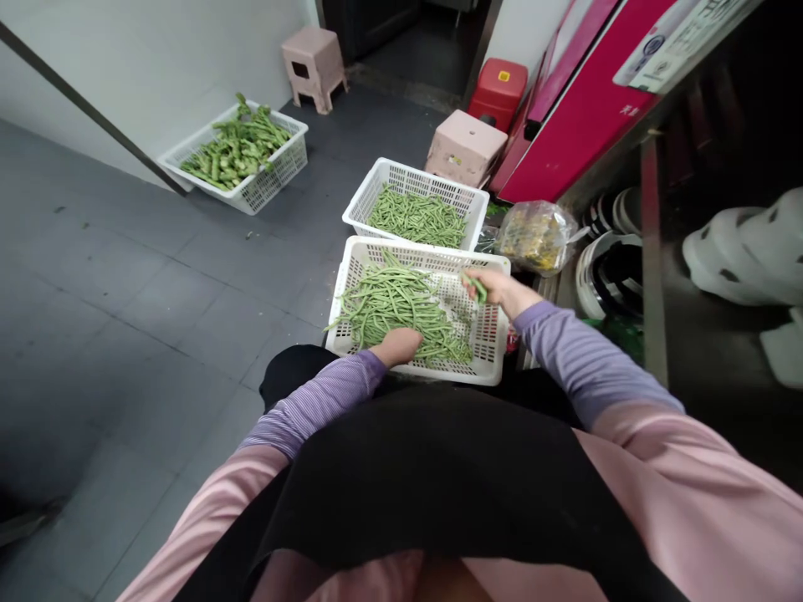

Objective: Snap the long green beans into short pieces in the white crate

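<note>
A white perforated plastic basket (pixel 419 247) in front of me holds a heap of long green beans (pixel 395 301), piled toward its left side. My left hand (pixel 400 345) lies at the near edge of the heap, its fingers curled in among the beans; their tips are mostly hidden. Over the right end of the same basket, my right hand (pixel 491 285) is closed around short green bean pieces (pixel 478 290), which stick out below the fingers. Just beyond stands a second white basket (pixel 370 178) with shorter bean pieces (pixel 419 217) inside.
A third white basket (pixel 276 180) of thick green stalks (pixel 242 150) stands by the wall. Pink stools (pixel 467 142) (pixel 314 63), a red stool (pixel 500 90) and a red cabinet (pixel 583 100) are farther off. At right lie a plastic bag (pixel 538 238) and stacked buckets (pixel 608 272).
</note>
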The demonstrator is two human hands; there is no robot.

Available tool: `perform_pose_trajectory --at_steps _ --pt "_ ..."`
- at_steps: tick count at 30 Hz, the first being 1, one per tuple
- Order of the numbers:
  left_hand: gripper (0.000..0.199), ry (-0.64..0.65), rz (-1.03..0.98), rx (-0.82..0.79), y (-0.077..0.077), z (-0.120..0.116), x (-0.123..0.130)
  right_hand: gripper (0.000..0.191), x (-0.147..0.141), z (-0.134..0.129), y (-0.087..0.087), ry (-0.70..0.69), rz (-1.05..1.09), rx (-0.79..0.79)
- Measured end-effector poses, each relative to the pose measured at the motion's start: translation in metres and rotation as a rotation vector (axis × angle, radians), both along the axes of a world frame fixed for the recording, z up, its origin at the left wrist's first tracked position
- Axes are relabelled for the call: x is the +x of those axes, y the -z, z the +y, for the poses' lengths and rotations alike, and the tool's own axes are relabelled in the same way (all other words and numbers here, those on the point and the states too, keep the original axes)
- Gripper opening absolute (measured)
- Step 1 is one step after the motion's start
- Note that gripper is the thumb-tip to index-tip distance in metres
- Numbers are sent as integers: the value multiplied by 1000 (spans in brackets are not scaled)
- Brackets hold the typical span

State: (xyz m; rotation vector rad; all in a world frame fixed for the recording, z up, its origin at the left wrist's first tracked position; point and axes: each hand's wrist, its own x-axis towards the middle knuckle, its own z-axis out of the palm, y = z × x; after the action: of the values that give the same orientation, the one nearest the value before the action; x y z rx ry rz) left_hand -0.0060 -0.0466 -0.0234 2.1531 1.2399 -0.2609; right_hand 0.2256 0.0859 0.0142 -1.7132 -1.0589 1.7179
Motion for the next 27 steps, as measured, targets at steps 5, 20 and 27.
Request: perform_pose_trajectory --at_steps 5,20,27 --pt "43 16 -17 -41 -5 -4 -3 49 -38 115 -62 -35 -529 491" --pt "31 99 -145 -176 -13 -1 -13 63 -146 66 151 -850 -875 110" --pt "32 195 -81 -156 -17 0 -7 53 -119 70 153 -999 -903 105"
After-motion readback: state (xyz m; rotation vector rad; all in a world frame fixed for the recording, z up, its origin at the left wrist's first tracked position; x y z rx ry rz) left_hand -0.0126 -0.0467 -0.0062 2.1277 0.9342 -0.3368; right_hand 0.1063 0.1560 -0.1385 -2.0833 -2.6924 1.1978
